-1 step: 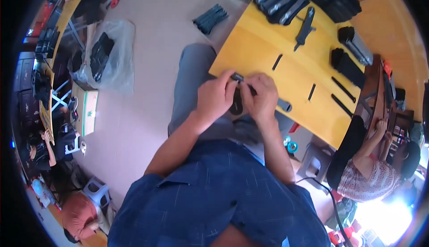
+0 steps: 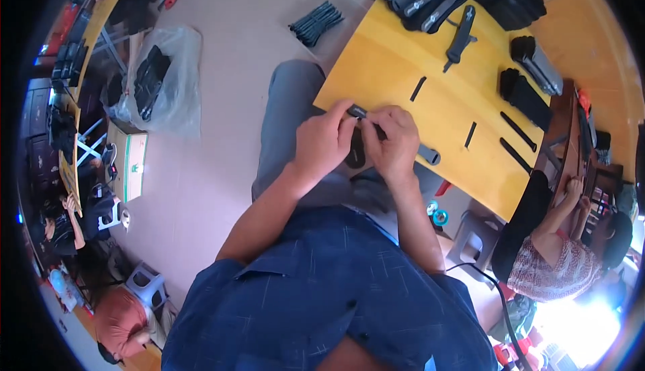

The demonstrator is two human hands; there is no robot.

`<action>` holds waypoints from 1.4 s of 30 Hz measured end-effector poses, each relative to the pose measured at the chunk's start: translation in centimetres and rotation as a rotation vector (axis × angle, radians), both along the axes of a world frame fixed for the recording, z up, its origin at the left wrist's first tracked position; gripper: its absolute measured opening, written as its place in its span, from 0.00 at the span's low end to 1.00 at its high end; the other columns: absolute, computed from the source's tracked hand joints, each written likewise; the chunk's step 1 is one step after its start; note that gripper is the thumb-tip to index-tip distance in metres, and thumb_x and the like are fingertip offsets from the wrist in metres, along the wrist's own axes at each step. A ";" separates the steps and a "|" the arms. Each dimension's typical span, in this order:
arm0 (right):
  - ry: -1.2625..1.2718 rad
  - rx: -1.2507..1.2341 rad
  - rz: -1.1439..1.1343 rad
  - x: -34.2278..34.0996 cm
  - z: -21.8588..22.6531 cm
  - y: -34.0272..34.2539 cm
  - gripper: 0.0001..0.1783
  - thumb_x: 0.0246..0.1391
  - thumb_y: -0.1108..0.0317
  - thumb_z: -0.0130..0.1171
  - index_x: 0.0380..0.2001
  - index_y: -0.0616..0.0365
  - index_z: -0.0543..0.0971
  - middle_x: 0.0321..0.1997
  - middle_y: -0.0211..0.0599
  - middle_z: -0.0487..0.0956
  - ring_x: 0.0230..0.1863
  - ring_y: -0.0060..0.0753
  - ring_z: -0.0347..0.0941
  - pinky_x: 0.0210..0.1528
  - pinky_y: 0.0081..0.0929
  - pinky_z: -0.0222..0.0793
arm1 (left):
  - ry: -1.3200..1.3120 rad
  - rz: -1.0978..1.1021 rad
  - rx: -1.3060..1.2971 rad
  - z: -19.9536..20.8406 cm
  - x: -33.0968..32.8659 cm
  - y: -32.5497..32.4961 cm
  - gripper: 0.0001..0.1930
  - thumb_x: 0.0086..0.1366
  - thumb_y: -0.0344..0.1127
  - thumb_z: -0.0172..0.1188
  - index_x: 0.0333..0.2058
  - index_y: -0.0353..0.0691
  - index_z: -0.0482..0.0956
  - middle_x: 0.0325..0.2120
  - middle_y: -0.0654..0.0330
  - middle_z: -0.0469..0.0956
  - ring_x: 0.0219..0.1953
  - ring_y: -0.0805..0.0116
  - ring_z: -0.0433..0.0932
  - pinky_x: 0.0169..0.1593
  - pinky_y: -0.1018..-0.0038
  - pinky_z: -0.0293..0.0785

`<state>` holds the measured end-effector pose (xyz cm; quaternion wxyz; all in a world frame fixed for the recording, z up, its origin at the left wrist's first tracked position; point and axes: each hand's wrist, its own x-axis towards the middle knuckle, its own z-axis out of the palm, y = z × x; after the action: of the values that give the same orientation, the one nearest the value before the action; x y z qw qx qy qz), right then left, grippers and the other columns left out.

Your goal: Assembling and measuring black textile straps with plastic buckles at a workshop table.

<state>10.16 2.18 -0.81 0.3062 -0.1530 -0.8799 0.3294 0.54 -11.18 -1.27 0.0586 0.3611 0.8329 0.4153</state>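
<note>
My left hand [image 2: 322, 139] and my right hand [image 2: 393, 144] are close together over my lap, at the near left corner of a yellow table [image 2: 366, 62]. Both pinch a black strap piece [image 2: 357, 111] with a small pale mark, its end showing between the fingertips. A dark rounded part [image 2: 355, 154] hangs below my fingers; whether it joins the strap piece is hidden. Beside my right hand, a grey strap end [image 2: 428, 155] lies at the table edge. Short black strips [image 2: 418, 89] lie on the table beyond my hands.
Padded black straps [image 2: 424, 5], a single strap with a narrow tip [image 2: 461, 37], black stacks [image 2: 524, 99] and long thin strips [image 2: 517, 132] occupy the table. A black bundle [image 2: 316, 23] and plastic bag [image 2: 180, 69] lie on the floor. Another person [image 2: 554, 263] sits at right, beside a stool [image 2: 474, 240].
</note>
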 end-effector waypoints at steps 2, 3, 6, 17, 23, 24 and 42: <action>0.025 0.029 -0.023 -0.2 -0.6 0.1 0.05 0.46 0.73 0.70 0.29 0.56 0.84 0.31 0.38 0.80 0.34 0.47 0.77 0.37 0.41 0.72 | -0.032 -0.006 -0.006 -0.6 -0.1 0.0 0.13 0.68 0.35 0.61 0.50 0.43 0.79 0.24 0.49 0.83 0.27 0.45 0.83 0.31 0.53 0.78; 0.021 0.030 -0.028 0.1 -1.0 -0.1 0.05 0.46 0.73 0.70 0.29 0.56 0.84 0.31 0.37 0.81 0.34 0.46 0.77 0.37 0.41 0.72 | -0.054 0.002 0.012 -1.0 0.2 -0.3 0.13 0.68 0.35 0.61 0.50 0.42 0.81 0.24 0.49 0.83 0.27 0.45 0.83 0.31 0.55 0.78; 0.008 0.038 -0.042 0.6 -1.0 -0.5 0.06 0.45 0.72 0.71 0.29 0.56 0.85 0.31 0.35 0.81 0.34 0.43 0.77 0.38 0.39 0.73 | -0.082 0.022 0.039 -1.3 0.6 -0.8 0.12 0.67 0.34 0.62 0.49 0.42 0.83 0.26 0.49 0.84 0.28 0.46 0.84 0.32 0.56 0.79; 0.012 0.035 -0.055 0.8 -1.1 -0.8 0.06 0.45 0.73 0.72 0.28 0.56 0.85 0.31 0.35 0.81 0.34 0.43 0.78 0.38 0.38 0.74 | -0.058 -0.002 0.078 -0.3 0.2 -0.9 0.09 0.67 0.30 0.65 0.45 0.39 0.87 0.33 0.47 0.85 0.30 0.53 0.86 0.33 0.67 0.80; -0.011 0.016 -0.058 0.5 -0.9 -0.6 0.05 0.46 0.73 0.72 0.28 0.56 0.85 0.31 0.37 0.81 0.34 0.44 0.78 0.38 0.38 0.74 | -0.037 -0.009 0.085 -0.5 -0.3 -0.8 0.09 0.67 0.30 0.65 0.44 0.39 0.87 0.32 0.47 0.85 0.30 0.51 0.86 0.34 0.66 0.80; -0.012 -0.011 -0.062 0.6 -1.1 -0.7 0.05 0.46 0.73 0.72 0.28 0.56 0.85 0.30 0.37 0.81 0.34 0.44 0.78 0.38 0.38 0.73 | -0.037 -0.009 0.065 -0.5 -0.2 -0.9 0.08 0.67 0.30 0.65 0.44 0.39 0.87 0.31 0.48 0.85 0.30 0.51 0.86 0.33 0.66 0.80; -0.202 -0.110 0.084 -1.1 1.7 0.5 0.03 0.50 0.73 0.69 0.28 0.61 0.84 0.32 0.41 0.80 0.33 0.46 0.80 0.36 0.36 0.75 | 0.047 -0.098 -0.163 1.1 -1.5 -0.8 0.06 0.64 0.33 0.64 0.37 0.43 0.88 0.29 0.52 0.85 0.32 0.48 0.84 0.35 0.58 0.80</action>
<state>9.04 2.66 0.85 0.1933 -0.1651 -0.8924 0.3728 -0.94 -11.97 -0.15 0.0885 0.4049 0.8465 0.3342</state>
